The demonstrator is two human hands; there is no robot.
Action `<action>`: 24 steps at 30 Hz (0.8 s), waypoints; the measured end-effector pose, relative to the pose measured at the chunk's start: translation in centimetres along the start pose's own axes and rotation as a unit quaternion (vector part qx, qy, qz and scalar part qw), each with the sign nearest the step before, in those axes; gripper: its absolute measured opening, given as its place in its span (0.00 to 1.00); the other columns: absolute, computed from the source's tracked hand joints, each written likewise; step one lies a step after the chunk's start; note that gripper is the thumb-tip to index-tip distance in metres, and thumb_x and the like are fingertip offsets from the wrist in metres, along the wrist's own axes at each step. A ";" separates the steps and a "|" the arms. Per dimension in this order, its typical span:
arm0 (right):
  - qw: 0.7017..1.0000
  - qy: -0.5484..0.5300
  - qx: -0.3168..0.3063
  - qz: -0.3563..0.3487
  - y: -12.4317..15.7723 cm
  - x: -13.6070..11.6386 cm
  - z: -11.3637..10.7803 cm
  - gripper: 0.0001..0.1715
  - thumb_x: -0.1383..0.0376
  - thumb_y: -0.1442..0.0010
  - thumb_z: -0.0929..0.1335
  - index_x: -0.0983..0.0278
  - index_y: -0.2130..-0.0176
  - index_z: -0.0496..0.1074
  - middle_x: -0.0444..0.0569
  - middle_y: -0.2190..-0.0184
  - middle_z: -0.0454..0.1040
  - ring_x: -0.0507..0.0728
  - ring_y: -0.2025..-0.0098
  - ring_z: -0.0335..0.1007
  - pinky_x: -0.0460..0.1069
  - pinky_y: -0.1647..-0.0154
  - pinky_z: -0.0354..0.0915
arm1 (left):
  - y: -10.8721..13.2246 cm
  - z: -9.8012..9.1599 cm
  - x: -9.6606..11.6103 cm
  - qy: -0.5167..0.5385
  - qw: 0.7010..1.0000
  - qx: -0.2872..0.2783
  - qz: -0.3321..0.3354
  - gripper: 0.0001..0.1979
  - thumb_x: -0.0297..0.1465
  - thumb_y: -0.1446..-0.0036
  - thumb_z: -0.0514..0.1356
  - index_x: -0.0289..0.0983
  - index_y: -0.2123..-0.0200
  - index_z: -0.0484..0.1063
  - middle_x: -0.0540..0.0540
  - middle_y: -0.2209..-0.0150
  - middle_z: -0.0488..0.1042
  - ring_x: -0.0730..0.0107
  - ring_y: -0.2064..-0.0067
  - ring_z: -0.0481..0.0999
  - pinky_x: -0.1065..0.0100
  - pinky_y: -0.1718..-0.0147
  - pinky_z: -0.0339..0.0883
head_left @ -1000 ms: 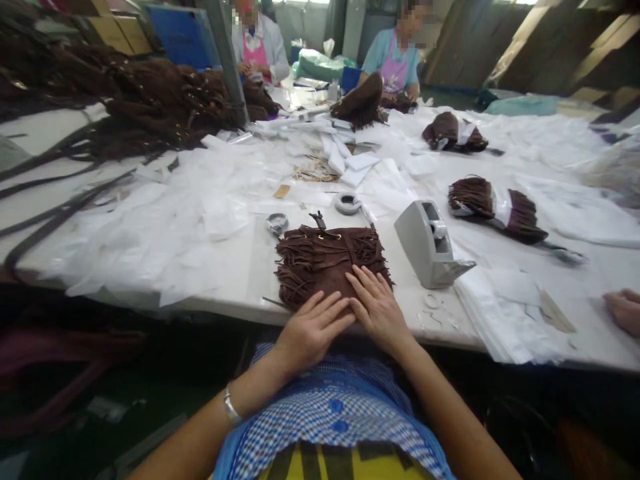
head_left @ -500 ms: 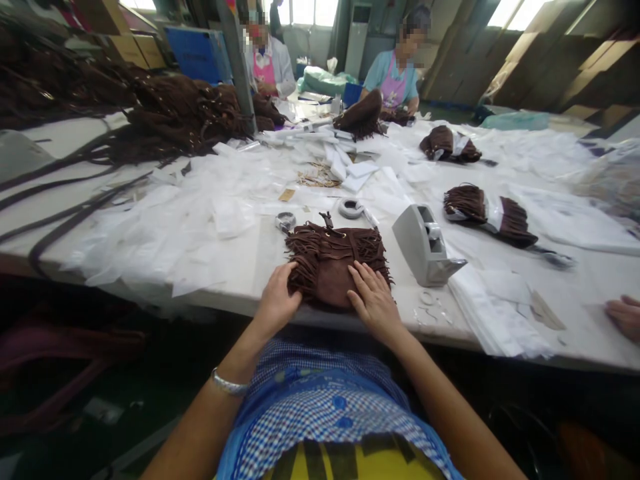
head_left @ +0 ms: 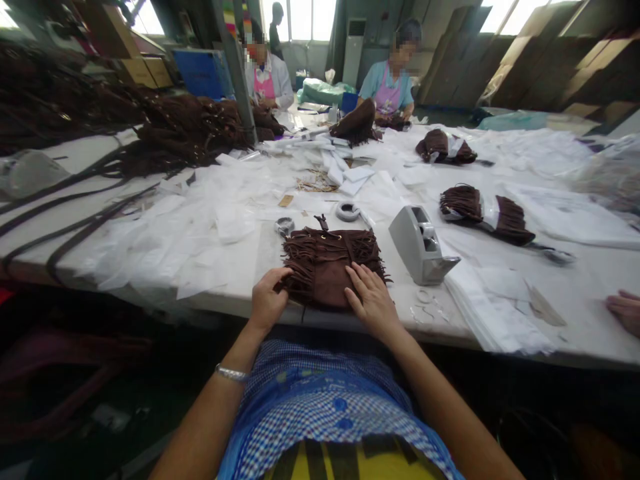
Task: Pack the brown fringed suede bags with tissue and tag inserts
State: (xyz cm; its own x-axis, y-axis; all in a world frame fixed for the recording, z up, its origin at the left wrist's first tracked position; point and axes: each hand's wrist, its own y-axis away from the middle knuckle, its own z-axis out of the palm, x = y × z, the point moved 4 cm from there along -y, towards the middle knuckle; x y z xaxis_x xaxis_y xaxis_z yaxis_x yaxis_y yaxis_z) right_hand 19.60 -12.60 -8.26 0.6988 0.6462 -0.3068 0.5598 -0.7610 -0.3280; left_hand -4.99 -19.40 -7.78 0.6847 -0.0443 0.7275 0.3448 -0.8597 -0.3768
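A dark brown fringed bag (head_left: 331, 275) lies flat at the table's front edge, its drawstring and metal eyelets at the far side. At its left side, my left hand (head_left: 270, 299) pinches some of the fringe between thumb and fingers. My right hand (head_left: 371, 299) rests on the bag's right front with its fingers spread. Just beyond the bag are a roll of tape (head_left: 347, 211) and a smaller ring-shaped item (head_left: 285, 227). A grey tape dispenser (head_left: 417, 247) stands to the right of the bag.
Plastic sheets (head_left: 200, 223) cover the left of the table (head_left: 240, 295). Two wrapped brown bundles (head_left: 487, 215) (head_left: 445, 146) lie at the right. Another person's hand (head_left: 625, 310) is at the right edge. A brown heap (head_left: 185, 130) lies back left, and two people work across the table.
My left hand has shifted slightly left and closed on the fringe at the bag's left side. My right hand stays spread on the bag. The camera view has moved slightly.
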 end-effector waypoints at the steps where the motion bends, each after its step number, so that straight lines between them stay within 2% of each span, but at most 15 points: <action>1: 1.000 0.003 -0.001 -0.001 0.0 0.0 0.0 0.32 0.54 0.29 0.58 0.61 0.31 0.56 0.50 0.30 0.55 0.62 0.29 0.48 0.62 0.30 0.48 | 0.2 -0.4 -0.2 -0.014 1.000 -0.010 0.005 0.14 0.26 0.46 0.57 0.39 0.56 0.75 0.45 0.54 0.77 0.64 0.51 0.76 0.63 0.49 0.70; 3: 1.000 0.008 -0.004 -0.002 0.1 0.0 -0.1 0.32 0.54 0.29 0.58 0.61 0.31 0.56 0.49 0.30 0.55 0.62 0.29 0.47 0.61 0.30 0.47 | 0.5 -1.6 -0.6 -0.043 0.999 -0.032 0.007 0.14 0.27 0.47 0.58 0.39 0.56 0.76 0.44 0.54 0.77 0.61 0.51 0.76 0.61 0.48 0.69; 5: 1.000 0.010 -0.009 -0.002 0.1 -0.1 -0.2 0.32 0.55 0.30 0.59 0.61 0.31 0.56 0.49 0.30 0.55 0.63 0.29 0.47 0.62 0.30 0.47 | 0.4 -3.0 -0.3 -0.061 0.995 -0.076 0.006 0.13 0.28 0.47 0.59 0.39 0.57 0.76 0.46 0.57 0.79 0.61 0.56 0.78 0.61 0.52 0.71; 8: 1.000 0.012 -0.013 0.002 0.0 -0.6 -0.4 0.32 0.56 0.31 0.60 0.62 0.32 0.57 0.51 0.31 0.56 0.63 0.29 0.48 0.62 0.30 0.48 | 0.0 -5.2 1.8 -0.154 0.979 -0.136 -0.018 0.13 0.31 0.43 0.58 0.41 0.55 0.76 0.46 0.59 0.81 0.61 0.62 0.80 0.63 0.59 0.74; 10: 1.000 0.015 -0.009 0.011 -0.1 -1.1 -0.6 0.32 0.57 0.31 0.61 0.63 0.32 0.58 0.53 0.31 0.56 0.64 0.29 0.48 0.62 0.30 0.47 | -0.7 -6.0 4.6 -0.257 0.963 -0.073 -0.019 0.16 0.31 0.38 0.54 0.41 0.50 0.75 0.43 0.52 0.79 0.57 0.58 0.81 0.58 0.57 0.73; 11: 1.000 0.016 -0.006 0.017 -0.3 -1.3 -0.6 0.32 0.57 0.31 0.61 0.64 0.32 0.59 0.53 0.31 0.56 0.64 0.29 0.48 0.62 0.30 0.47 | -1.0 -5.7 6.4 -0.269 0.963 -0.035 0.008 0.17 0.30 0.36 0.52 0.41 0.47 0.74 0.43 0.49 0.78 0.56 0.54 0.80 0.57 0.54 0.72; 12: 1.000 0.018 -0.005 0.022 -0.4 -1.5 -0.6 0.32 0.58 0.31 0.61 0.64 0.32 0.59 0.54 0.31 0.56 0.64 0.29 0.48 0.62 0.30 0.47 | -1.3 -4.6 8.1 -0.246 0.967 -0.024 0.054 0.18 0.29 0.35 0.51 0.41 0.46 0.73 0.44 0.47 0.77 0.58 0.50 0.79 0.58 0.50 0.71; 13: 1.000 0.018 -0.006 0.024 -0.5 -1.6 -0.7 0.32 0.57 0.31 0.61 0.64 0.33 0.59 0.54 0.31 0.56 0.64 0.29 0.48 0.62 0.30 0.47 | -1.4 -2.8 9.5 -0.197 0.972 -0.058 0.117 0.18 0.28 0.34 0.50 0.40 0.45 0.72 0.45 0.46 0.77 0.61 0.48 0.78 0.62 0.48 0.70; 14: 1.000 0.017 -0.009 0.025 -0.5 -1.6 -0.7 0.31 0.57 0.31 0.61 0.64 0.33 0.60 0.54 0.31 0.56 0.64 0.29 0.49 0.62 0.30 0.47 | -1.3 -0.7 10.6 -0.150 0.964 -0.119 0.182 0.20 0.27 0.34 0.48 0.40 0.43 0.71 0.45 0.44 0.76 0.65 0.45 0.76 0.64 0.45 0.68; 15: 0.999 0.017 -0.013 0.025 -0.4 -1.4 -0.8 0.31 0.57 0.31 0.61 0.64 0.33 0.60 0.53 0.31 0.57 0.64 0.30 0.50 0.62 0.30 0.48 | -1.2 1.5 11.1 -0.135 0.946 -0.179 0.235 0.20 0.27 0.33 0.48 0.39 0.41 0.69 0.45 0.42 0.74 0.65 0.42 0.73 0.63 0.41 0.65; 16: 0.999 0.017 -0.015 0.028 -0.3 -1.0 -1.0 0.31 0.56 0.31 0.62 0.64 0.34 0.61 0.53 0.32 0.58 0.64 0.30 0.50 0.62 0.30 0.48 | -1.0 3.3 11.0 -0.152 0.928 -0.211 0.266 0.21 0.28 0.33 0.49 0.38 0.40 0.68 0.44 0.40 0.72 0.62 0.39 0.71 0.59 0.39 0.63; 17: 0.999 0.020 -0.015 0.037 0.0 -0.4 -1.3 0.31 0.56 0.31 0.62 0.63 0.34 0.61 0.53 0.32 0.59 0.64 0.30 0.51 0.63 0.31 0.48 | -0.9 4.6 10.3 -0.185 0.920 -0.218 0.267 0.21 0.30 0.33 0.51 0.38 0.39 0.68 0.42 0.39 0.71 0.57 0.38 0.69 0.54 0.38 0.61; 19: 0.996 0.034 -0.004 0.080 0.8 0.8 -2.4 0.29 0.56 0.31 0.62 0.63 0.35 0.63 0.54 0.34 0.62 0.66 0.32 0.55 0.67 0.32 0.49 | -0.8 5.6 8.3 -0.256 0.924 -0.174 0.225 0.24 0.37 0.34 0.55 0.37 0.37 0.66 0.37 0.35 0.65 0.47 0.35 0.64 0.45 0.37 0.57; 22: 0.984 0.065 0.064 0.155 1.6 1.2 -4.9 0.24 0.60 0.33 0.64 0.64 0.40 0.69 0.57 0.36 0.65 0.69 0.34 0.59 0.71 0.34 0.49 | -0.4 4.6 5.8 -0.317 0.930 -0.106 0.152 0.33 0.47 0.37 0.57 0.39 0.34 0.61 0.34 0.31 0.56 0.38 0.31 0.55 0.36 0.38 0.51; 24: 0.979 0.062 0.125 0.151 0.9 -0.2 -6.4 0.21 0.64 0.33 0.64 0.63 0.42 0.71 0.56 0.35 0.64 0.67 0.33 0.57 0.69 0.32 0.47 | -0.1 4.1 5.2 -0.325 0.931 -0.100 0.130 0.35 0.48 0.38 0.56 0.39 0.33 0.59 0.34 0.31 0.55 0.37 0.31 0.54 0.36 0.38 0.52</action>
State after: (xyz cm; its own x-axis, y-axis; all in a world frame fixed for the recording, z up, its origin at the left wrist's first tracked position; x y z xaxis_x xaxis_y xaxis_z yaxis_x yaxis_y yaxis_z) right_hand 22.83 -13.80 -2.81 0.8730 0.3710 -0.3166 0.2050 -0.8682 -0.4519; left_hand 1.13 -17.43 -6.34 0.9949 -0.0030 0.1006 0.0306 -0.9434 -0.3301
